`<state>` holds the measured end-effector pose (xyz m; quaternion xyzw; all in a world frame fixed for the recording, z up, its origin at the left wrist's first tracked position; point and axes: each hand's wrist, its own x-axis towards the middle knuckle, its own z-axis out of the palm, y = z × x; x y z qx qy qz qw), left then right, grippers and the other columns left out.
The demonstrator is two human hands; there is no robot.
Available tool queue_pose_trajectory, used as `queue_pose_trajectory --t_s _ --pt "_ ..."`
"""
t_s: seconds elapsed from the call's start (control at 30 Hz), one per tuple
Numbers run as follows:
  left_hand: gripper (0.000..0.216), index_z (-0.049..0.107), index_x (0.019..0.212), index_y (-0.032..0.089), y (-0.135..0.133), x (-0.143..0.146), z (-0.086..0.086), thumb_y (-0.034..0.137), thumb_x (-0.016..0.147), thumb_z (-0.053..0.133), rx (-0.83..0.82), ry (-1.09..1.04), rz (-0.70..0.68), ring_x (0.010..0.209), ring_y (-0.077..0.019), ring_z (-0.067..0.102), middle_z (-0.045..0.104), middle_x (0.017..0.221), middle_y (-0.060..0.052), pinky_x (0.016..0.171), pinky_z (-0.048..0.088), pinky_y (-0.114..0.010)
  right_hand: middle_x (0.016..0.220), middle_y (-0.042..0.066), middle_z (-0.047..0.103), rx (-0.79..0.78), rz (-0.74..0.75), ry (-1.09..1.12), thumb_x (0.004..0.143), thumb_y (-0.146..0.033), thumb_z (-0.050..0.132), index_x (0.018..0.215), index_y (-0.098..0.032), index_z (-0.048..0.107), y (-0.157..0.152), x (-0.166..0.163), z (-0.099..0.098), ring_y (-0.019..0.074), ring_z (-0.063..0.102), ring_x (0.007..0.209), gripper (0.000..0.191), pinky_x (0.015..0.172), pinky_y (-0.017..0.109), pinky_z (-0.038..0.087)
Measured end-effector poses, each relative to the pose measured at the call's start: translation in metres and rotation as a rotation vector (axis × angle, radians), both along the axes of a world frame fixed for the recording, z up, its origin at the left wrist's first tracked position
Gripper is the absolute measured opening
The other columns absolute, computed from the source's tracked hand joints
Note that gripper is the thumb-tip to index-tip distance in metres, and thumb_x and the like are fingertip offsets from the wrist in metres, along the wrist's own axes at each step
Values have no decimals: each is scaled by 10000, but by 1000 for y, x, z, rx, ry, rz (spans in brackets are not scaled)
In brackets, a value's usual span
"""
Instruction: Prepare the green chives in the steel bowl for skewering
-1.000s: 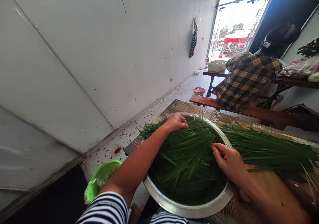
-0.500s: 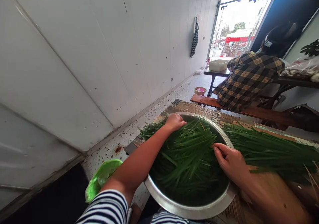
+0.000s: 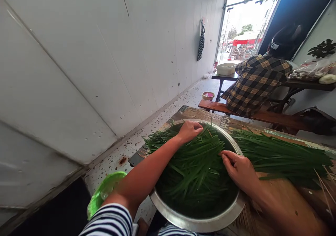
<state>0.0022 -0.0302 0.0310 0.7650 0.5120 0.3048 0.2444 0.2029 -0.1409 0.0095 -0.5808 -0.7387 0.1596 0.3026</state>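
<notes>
A wide metal bowl (image 3: 231, 213) holds a heap of long green chive-like leaves (image 3: 194, 159). At the bowl's right side, my right hand (image 3: 237, 166) is closed in a pinch on the end of a thin wooden skewer (image 3: 221, 153) beside a flat bunch of leaves. A thin tan stick tip (image 3: 209, 132) shows at the upper edge of that bunch; whether it is the same skewer is hidden by the leaves. My left hand (image 3: 191, 130) reaches over the bowl's far side, fingers pinched together just above the leaves. What they hold, if anything, cannot be made out.
More long leaves (image 3: 280, 153) lie on the wooden table right of the bowl. Loose skewers rest (image 3: 324, 187) at the right edge. A green-lined bin (image 3: 98, 201) stands lower left. Beyond the table, a person in a plaid shirt (image 3: 258, 83) sits on a bench (image 3: 215, 105).
My left hand has shifted right over the leaves, toward the tan stick tip. My right hand keeps its pinch at the bowl's right side. The view has turned slightly right.
</notes>
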Motion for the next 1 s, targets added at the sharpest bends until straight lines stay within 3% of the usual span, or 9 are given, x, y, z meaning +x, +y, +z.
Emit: queue_pose_trajectory --t_s 0.27,0.87,1.0 --pt "209 723 806 124 -3 3 0 220 714 561 54 -76 -33 676 -120 594 700 748 -29 650 431 -209 697 38 703 1 -7 -8 841 -389 394 919 -162 688 -1 3 -4 137 594 528 380 521 238 398" --pt "194 732 845 140 -3 7 -6 199 745 577 91 -117 -93 755 -142 623 714 833 -52 718 456 -229 655 41 703 29 -18 -32 838 -393 387 924 -165 700 1 2 -5 136 573 469 396 460 240 368" --pt "200 736 864 156 -10 8 4 229 753 586 47 -61 -248 794 -145 621 714 857 -46 763 455 -227 680 43 710 38 -15 -21 840 -394 383 907 -175 696 1 2 -4 143 594 498 387 479 240 386"
